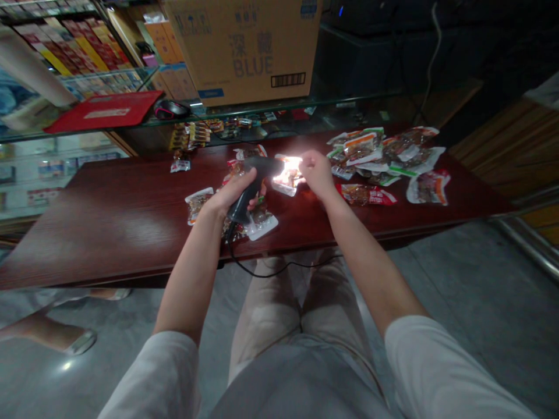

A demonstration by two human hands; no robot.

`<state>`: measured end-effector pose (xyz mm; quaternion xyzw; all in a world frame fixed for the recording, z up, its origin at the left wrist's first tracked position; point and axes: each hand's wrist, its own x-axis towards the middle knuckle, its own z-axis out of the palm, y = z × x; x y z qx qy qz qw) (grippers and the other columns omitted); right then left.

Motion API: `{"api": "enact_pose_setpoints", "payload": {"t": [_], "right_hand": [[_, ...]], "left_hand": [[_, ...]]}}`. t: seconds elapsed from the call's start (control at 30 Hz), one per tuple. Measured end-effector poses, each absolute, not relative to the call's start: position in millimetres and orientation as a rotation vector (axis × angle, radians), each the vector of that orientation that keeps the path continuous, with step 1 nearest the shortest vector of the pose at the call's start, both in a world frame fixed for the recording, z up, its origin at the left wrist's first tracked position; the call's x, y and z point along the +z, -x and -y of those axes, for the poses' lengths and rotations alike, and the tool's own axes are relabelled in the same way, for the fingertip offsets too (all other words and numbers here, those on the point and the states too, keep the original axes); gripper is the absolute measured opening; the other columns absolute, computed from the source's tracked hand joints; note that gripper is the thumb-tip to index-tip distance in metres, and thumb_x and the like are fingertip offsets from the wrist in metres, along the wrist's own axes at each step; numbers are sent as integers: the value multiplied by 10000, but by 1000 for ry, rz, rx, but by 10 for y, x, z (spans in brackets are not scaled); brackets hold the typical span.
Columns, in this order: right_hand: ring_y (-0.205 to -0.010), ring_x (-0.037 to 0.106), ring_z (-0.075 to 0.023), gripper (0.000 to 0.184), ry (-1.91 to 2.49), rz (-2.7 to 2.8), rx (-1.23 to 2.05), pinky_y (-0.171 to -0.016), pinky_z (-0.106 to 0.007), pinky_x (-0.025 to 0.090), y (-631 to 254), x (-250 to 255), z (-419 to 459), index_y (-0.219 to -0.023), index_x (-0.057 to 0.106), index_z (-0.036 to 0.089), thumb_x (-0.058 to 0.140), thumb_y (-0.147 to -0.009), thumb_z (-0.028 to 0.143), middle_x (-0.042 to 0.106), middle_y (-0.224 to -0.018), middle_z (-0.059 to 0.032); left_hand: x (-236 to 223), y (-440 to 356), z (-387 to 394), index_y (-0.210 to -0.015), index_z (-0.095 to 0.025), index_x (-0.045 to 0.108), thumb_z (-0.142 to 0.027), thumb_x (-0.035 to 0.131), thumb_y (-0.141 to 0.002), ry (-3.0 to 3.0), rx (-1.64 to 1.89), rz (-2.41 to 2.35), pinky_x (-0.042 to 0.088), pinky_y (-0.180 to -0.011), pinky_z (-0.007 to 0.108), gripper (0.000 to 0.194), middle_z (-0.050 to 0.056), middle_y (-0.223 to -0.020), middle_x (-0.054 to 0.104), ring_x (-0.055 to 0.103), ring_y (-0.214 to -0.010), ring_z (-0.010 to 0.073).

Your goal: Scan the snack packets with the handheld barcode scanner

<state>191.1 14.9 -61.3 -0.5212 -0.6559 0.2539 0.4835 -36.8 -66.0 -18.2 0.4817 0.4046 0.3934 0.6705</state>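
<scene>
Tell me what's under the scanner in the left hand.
Under the handheld barcode scanner in the left hand, a vacuum-sealed snack packet lies on the dark red table top. The hand and scanner cover part of the packet, and whatever else lies directly beneath them can't be seen.

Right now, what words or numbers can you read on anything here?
Box: "BLUE" in big letters, under two Chinese characters that look like "深藏".
Barcode on the box: its numbers are too small to read.
Packets: their print is too small and blurred to read.
Red pad: its white label is too blurred to read.
Scanner: no readable print.
</scene>
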Motion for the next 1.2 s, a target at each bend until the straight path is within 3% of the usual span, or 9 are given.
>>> {"api": "enact_pose_setpoints", "payload": {"t": [0.23,0.4,0.53,0.7,0.8,0.87,0.97,1.07,1.2], "right_hand": [[-757,635,-193,127,1225,1535,728,-640,-345,574,-1914,-635,-116,-987,594,243,604,-868,286,622,-846,-14],[-872,661,-237,241,1381,1603,331,-828,-440,544,-2194,-351,-7,-1148,563,237,577,-908,221,664,-892,-42],[-1111,624,-303,218,1734,1622,-68,-987,-530,425,-2551,-159,54,-1147,582,188,532,-937,160,684,-1097,-145],[-1305,507,-345,185,1853,1513,-287,-1007,-574,376,-2730,-255,22,-1126,582,169,501,-994,269,575,-1313,-228],[-1234,569,-320,158,1629,1640,-94,-988,-529,440,-2491,-334,85,-1092,600,193,560,-945,233,617,-1261,-162],[-1029,666,-264,163,1439,1831,257,-904,-437,509,-2203,-364,193,-1071,621,191,612,-910,212,689,-1089,-109],[-765,697,-226,307,1272,2057,871,-739,-353,534,-1757,-389,393,-1063,649,204,771,-819,344,721,-822,-43],[-762,714,-243,519,1235,2187,1070,-719,-342,525,-1492,-404,525,-1091,664,200,903,-654,347,747,-810,-39],[-797,726,-248,516,1235,2163,1138,-723,-334,535,-1457,-444,551,-1062,677,191,918,-613,278,751,-813,-43]], "left_hand": [[-168,444,622,-1099,-148,663,-554,635,-901,-1022,910,-881,399,-361,236,453,97,-765,704,520,-443,108],[-150,442,646,-1139,-152,651,-528,598,-929,-1005,929,-916,367,-346,226,435,78,-740,685,505,-419,101],[-133,491,657,-1194,-178,642,-594,539,-938,-987,987,-966,388,-390,225,499,82,-790,685,553,-468,114],[-117,601,615,-1248,-187,601,-658,473,-947,-947,1109,-1043,465,-494,242,573,92,-893,671,680,-674,191],[-136,638,571,-1271,-178,583,-667,456,-951,-938,1146,-1059,482,-526,247,598,92,-908,658,696,-739,208],[-160,645,549,-1272,-173,580,-672,465,-945,-933,1152,-1066,488,-535,250,608,91,-907,653,697,-750,212],[-190,633,543,-1257,-178,584,-661,471,-950,-922,1159,-1068,488,-532,249,583,90,-917,656,693,-743,209],[-208,613,554,-1238,-181,592,-636,491,-953,-912,1168,-1051,483,-518,246,546,96,-938,666,689,-730,201],[-221,596,552,-1241,-176,594,-606,501,-963,-904,1171,-1058,481,-516,244,520,103,-972,667,695,-744,204]]}}
